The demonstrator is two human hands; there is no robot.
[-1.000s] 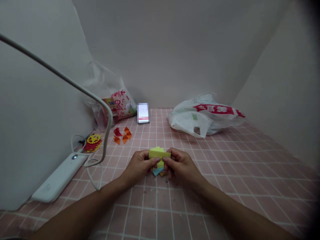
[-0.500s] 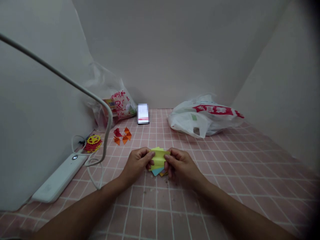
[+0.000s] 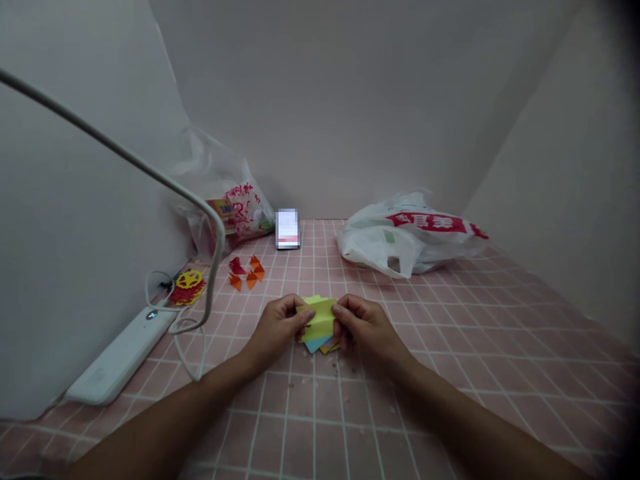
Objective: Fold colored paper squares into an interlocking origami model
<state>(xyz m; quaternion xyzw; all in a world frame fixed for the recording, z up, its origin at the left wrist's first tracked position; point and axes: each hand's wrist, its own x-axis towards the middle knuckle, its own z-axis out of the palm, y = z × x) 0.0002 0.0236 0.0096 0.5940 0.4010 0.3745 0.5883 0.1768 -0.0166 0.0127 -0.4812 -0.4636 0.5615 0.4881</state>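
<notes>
A creased piece of yellow paper (image 3: 321,319) is stretched between my two hands over the pink checked tablecloth. My left hand (image 3: 283,325) pinches its left edge, thumb on top. At the other side, my right hand (image 3: 364,327) grips the right edge between thumb and fingers. Beneath it, a fanned stack of coloured paper sheets (image 3: 316,345) shows light blue and orange corners, with more yellow at the back. Whether the held piece touches the stack I cannot tell.
Several folded orange and red paper pieces (image 3: 251,279) lie left of centre. Beyond them stand a lit phone (image 3: 287,229) and a clear plastic bag (image 3: 245,207). A white bag (image 3: 380,243) lies back right. At left are yellow and red cut-outs (image 3: 189,283), a white power bank (image 3: 120,360) and a cable (image 3: 216,233).
The yellow paper has tilted slightly between my hands, and its upper left corner now shows above my left thumb. Both hands stay in nearly the same place.
</notes>
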